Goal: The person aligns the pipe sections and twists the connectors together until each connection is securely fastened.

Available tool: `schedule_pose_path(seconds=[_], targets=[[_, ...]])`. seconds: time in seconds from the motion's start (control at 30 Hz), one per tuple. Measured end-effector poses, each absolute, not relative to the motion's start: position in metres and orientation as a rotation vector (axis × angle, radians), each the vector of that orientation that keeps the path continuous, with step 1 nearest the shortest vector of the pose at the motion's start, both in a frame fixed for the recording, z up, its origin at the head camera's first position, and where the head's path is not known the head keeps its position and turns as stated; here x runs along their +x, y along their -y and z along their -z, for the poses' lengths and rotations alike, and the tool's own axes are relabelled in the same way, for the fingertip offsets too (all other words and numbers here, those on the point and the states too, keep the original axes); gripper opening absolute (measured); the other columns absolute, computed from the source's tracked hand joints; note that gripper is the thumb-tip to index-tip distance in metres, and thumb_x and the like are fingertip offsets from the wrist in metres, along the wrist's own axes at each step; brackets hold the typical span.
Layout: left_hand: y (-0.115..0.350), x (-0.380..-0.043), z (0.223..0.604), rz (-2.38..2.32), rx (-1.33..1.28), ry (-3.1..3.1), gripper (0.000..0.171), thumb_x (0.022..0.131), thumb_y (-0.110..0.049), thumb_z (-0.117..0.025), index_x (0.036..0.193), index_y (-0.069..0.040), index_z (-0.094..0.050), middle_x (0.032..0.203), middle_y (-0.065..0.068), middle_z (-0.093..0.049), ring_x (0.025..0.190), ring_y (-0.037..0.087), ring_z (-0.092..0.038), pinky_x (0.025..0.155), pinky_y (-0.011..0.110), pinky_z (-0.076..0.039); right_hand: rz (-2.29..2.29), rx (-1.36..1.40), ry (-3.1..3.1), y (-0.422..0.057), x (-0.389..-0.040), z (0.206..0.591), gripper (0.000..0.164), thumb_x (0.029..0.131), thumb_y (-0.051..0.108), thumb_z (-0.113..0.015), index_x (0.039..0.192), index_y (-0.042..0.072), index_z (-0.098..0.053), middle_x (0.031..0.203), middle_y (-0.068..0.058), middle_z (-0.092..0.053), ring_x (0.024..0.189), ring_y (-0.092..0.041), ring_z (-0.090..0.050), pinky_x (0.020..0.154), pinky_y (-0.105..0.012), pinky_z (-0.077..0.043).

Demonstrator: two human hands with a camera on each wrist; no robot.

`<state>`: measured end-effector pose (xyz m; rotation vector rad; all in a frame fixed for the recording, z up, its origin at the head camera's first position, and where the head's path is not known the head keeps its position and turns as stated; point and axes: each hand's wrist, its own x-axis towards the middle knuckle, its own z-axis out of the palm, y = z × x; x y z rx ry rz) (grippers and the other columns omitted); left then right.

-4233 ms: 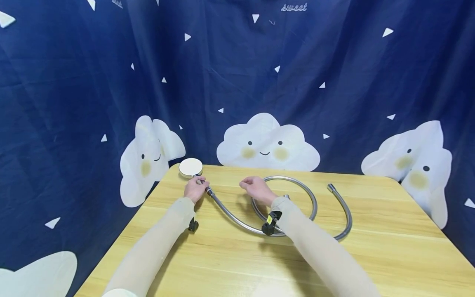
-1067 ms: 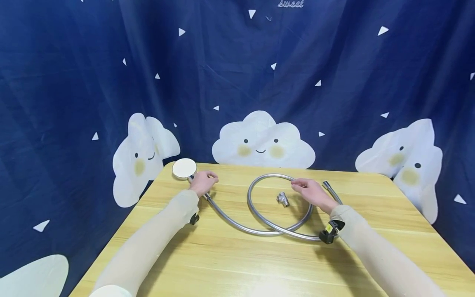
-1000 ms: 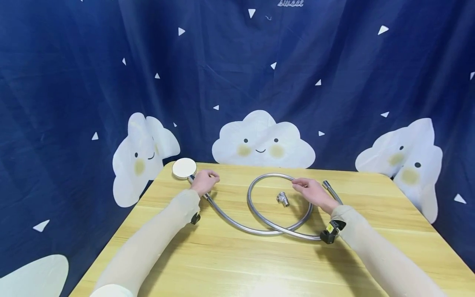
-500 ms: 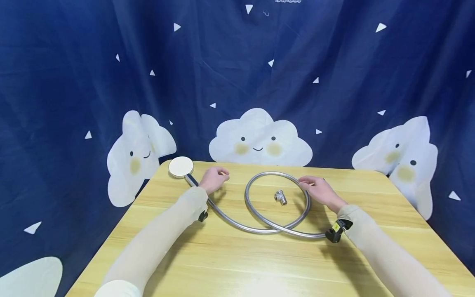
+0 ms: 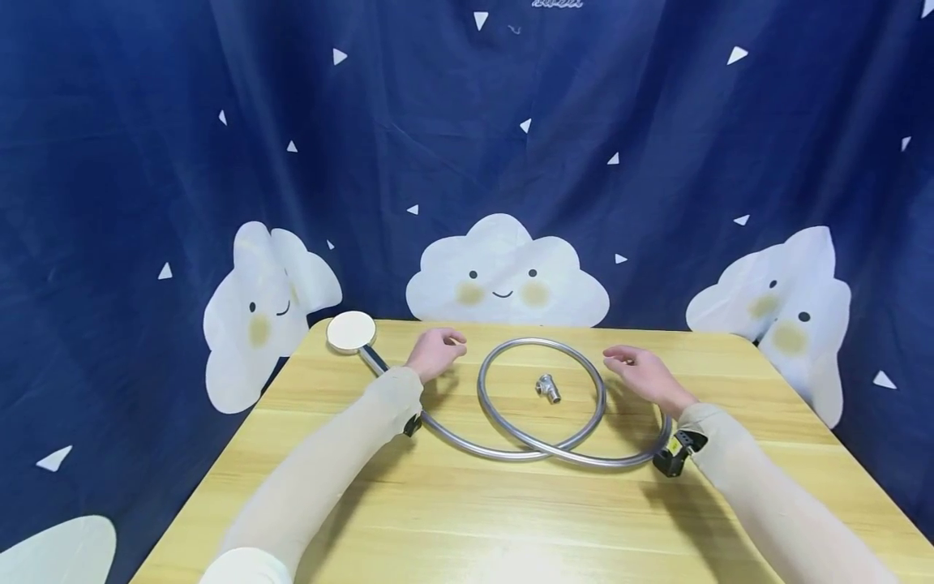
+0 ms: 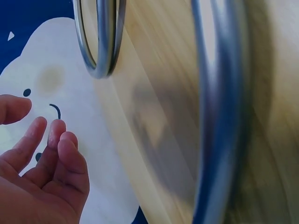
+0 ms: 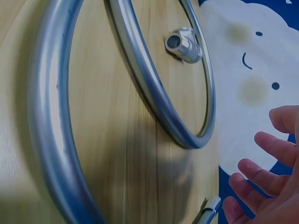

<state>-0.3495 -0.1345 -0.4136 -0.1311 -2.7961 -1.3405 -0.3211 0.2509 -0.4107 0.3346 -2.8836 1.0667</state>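
Observation:
A shower head (image 5: 352,332) with a white round face lies at the table's back left. Its metal hose (image 5: 477,448) crosses over itself in a big loop mid-table. My left hand (image 5: 435,354) hovers right of the shower head's handle (image 5: 374,360), its fingers (image 6: 51,147) loosely bent and holding nothing. Within the loop sits a small chrome angle valve (image 5: 547,388). Just right of the loop is my right hand (image 5: 645,377), fingers (image 7: 254,170) relaxed and apart, nothing in it. The hose's free end (image 7: 209,209) shows below that hand in the right wrist view; the hand hides it in the head view.
The wooden table (image 5: 452,519) has its far edge against a dark blue curtain (image 5: 438,105) printed with white clouds. Small black cameras (image 5: 677,454) are strapped to the wrists.
My left hand has let go of the shower head's handle and drifted right. My right hand has moved from over the loop's left side to beyond its right side, uncovering the valve.

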Motion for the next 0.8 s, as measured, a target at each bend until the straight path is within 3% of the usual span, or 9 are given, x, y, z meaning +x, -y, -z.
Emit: schedule_pose_path(seconds=[0.27,0.8], targets=[[0.116,-0.354,0.415,1.343,-0.183,2.814,0.022,0.09,-0.021,-0.069,0.111,-0.016,-0.073,0.105,0.005,-0.071,0.08,0.016,-0.065,0.082,0.037,-0.051,-1.034,0.333,2.854,-0.267,-0.322,0.412,0.042,0.103,0.029,-0.054,0.131,-0.002,-0.061,0.122,-0.024,-0.067,0.113,-0.04,-0.06,0.097,-0.052,-0.047],[0.083,-0.356,0.417,1.383,-0.316,2.858,0.025,0.089,-0.016,-0.072,0.114,-0.015,-0.073,0.102,0.005,-0.069,0.091,0.021,-0.063,0.081,0.035,-0.051,-0.97,0.287,2.872,-0.287,-0.317,0.412,0.042,0.104,0.028,-0.053,0.132,-0.003,-0.06,0.132,-0.028,-0.061,0.115,-0.045,-0.059,0.094,-0.055,-0.048]])
